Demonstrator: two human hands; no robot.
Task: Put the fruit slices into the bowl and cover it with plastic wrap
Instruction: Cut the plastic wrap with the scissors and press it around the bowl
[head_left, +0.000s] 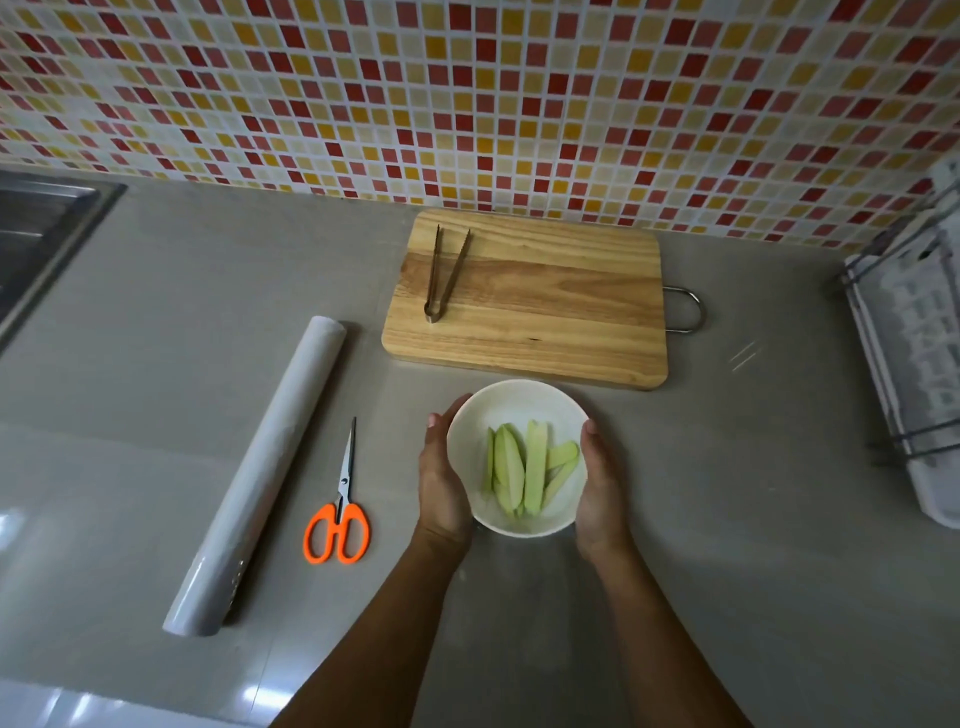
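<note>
A white bowl (514, 400) sits on the grey counter just in front of the wooden cutting board (540, 301). Several pale green fruit slices (524, 467) lie inside the bowl. My left hand (441, 483) cups the bowl's left side and my right hand (600, 493) cups its right side. A roll of plastic wrap (265, 467) lies diagonally on the counter to the left. No wrap shows over the bowl.
Orange-handled scissors (340, 509) lie between the roll and the bowl. Metal tongs (444, 273) rest on the cutting board's left part. A sink (36, 234) is at the far left, a wire dish rack (914, 374) at the right, a tiled wall behind.
</note>
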